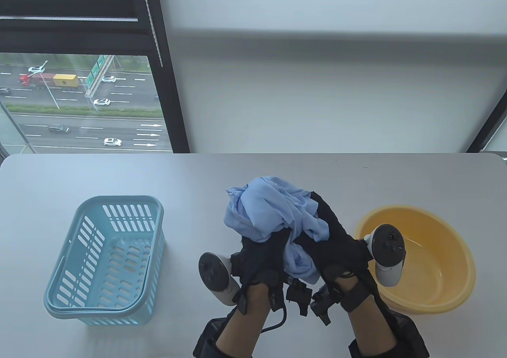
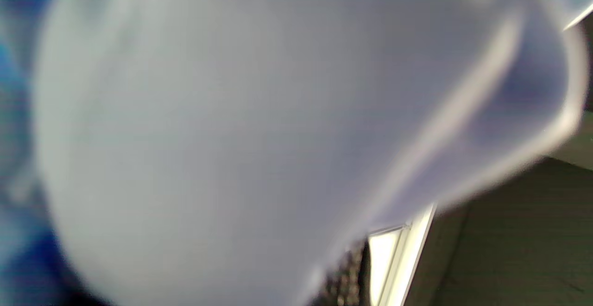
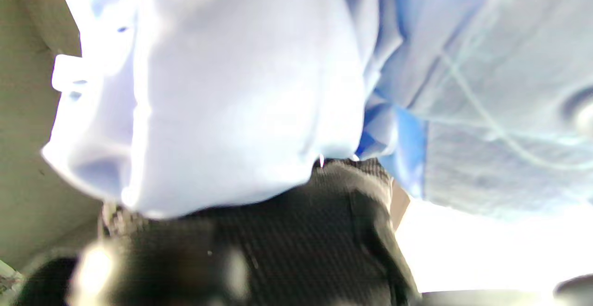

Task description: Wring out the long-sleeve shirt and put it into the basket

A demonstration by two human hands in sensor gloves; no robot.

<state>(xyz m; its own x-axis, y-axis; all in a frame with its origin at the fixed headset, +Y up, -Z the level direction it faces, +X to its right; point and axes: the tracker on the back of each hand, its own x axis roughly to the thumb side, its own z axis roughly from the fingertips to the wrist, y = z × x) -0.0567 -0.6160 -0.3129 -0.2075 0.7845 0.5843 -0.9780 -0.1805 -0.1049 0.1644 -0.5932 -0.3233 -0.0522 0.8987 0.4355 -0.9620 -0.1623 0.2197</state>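
Table view: we see one light blue long-sleeve shirt (image 1: 273, 215) bunched into a crumpled wad, held up between two gloved hands above the grey table (image 1: 198, 175). The cloth is creased and folded over itself, with a twisted tail hanging down between the wrists. Our left hand (image 1: 263, 251) has its fingers curled round the lower left of the wad; our right hand (image 1: 336, 239) grips the right side, its fingers wrapped over the cloth. Most of the shirt bulges out beyond the fingertips of both hands, away from us. We count one pale blue slotted basket (image 1: 107, 259), well to the left of the left hand's fingers and apart from the shirt, and one yellow basin (image 1: 424, 255), just to the right of the right hand's fingers. Each hand carries one tracker: one (image 1: 216, 276) on the left, one (image 1: 388, 255) on the right, so two in all.

Left wrist view: we see almost only blurred pale blue shirt (image 2: 231, 134) filling the frame close to the lens; the fingers are hidden, so here we cannot tell their grip.

Right wrist view: we see shirt (image 3: 222, 92) cloth in bright folds pressed against black glove fabric (image 3: 301, 232), with a stitched seam on the darker blue panel at the right. Individual fingers are too blurred to make out.
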